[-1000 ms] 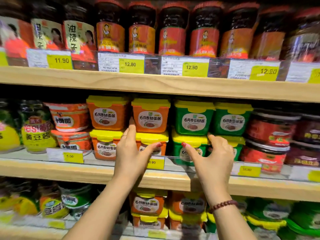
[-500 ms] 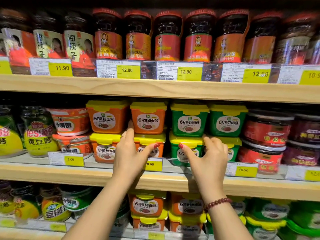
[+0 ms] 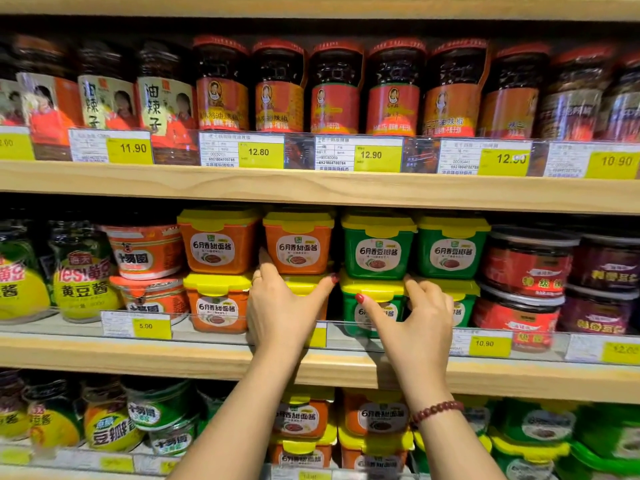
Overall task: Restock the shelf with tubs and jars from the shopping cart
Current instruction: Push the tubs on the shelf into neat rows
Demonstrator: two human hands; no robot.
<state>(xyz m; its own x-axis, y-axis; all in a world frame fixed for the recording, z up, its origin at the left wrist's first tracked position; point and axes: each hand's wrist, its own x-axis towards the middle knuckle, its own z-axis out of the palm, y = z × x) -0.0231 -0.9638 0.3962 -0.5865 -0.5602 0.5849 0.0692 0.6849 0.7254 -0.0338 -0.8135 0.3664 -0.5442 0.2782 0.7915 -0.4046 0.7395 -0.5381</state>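
Note:
On the middle shelf (image 3: 138, 355), orange tubs and green tubs with yellow lids stand stacked two high. My left hand (image 3: 282, 308) lies spread over the front of the lower orange tub (image 3: 304, 284). Its thumb hooks the tub's right edge and its forefinger reaches up beside the upper orange tub (image 3: 298, 247). My right hand (image 3: 417, 318) holds the lower green tub (image 3: 375, 296), thumb on the front and fingers curled over the right edge, under the upper green tub (image 3: 377, 252). The shopping cart is out of view.
Red-lidded jars (image 3: 336, 88) fill the shelf above, behind yellow price tags (image 3: 370, 155). Round red tubs (image 3: 526, 261) stand to the right, yellow-labelled jars (image 3: 83, 275) to the left. A clear rail (image 3: 214, 329) runs along the shelf front. More tubs (image 3: 301, 417) sit on the shelf below.
The view has tilted up, so the shelves sit lower in frame. Both hands stay on the same tubs; my right fingers have curled tighter over the green tub's right edge.

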